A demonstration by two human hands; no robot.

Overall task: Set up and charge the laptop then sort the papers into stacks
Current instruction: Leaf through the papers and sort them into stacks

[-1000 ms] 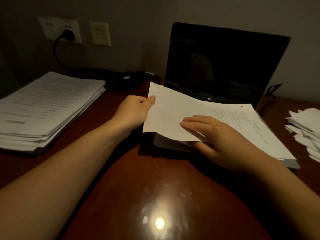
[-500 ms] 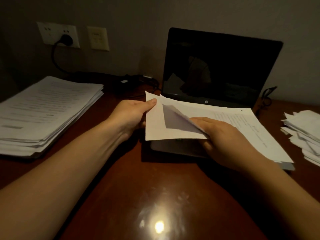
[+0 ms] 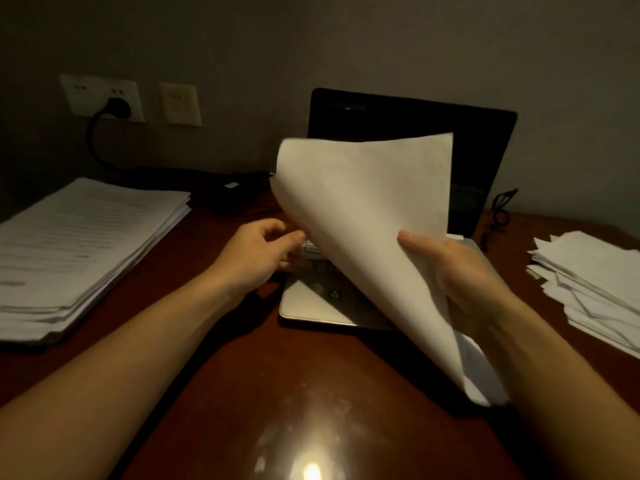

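A white sheet of paper (image 3: pixel 367 216) stands lifted and curled above the open laptop (image 3: pixel 311 306), hiding much of its dark screen and keyboard. My right hand (image 3: pixel 453 275) grips the sheet's right edge, thumb on top. My left hand (image 3: pixel 259 251) is at the sheet's lower left edge with fingers curled; whether it still pinches the paper is unclear. A tall stack of printed papers (image 3: pixel 79 244) lies on the left of the table. A looser stack of white papers (image 3: pixel 588 285) lies at the right.
A black plug sits in the wall socket (image 3: pixel 117 105), its cable running down to a charger brick (image 3: pixel 232 188) behind the laptop. Black eyeglasses (image 3: pixel 500 209) lie right of the screen. The glossy brown table (image 3: pixel 277 393) reflects a lamp near me.
The sheet that lay flat over the laptop keyboard has been raised upright by my right hand, uncovering part of the keyboard. My left hand has slipped toward the sheet's lower edge.
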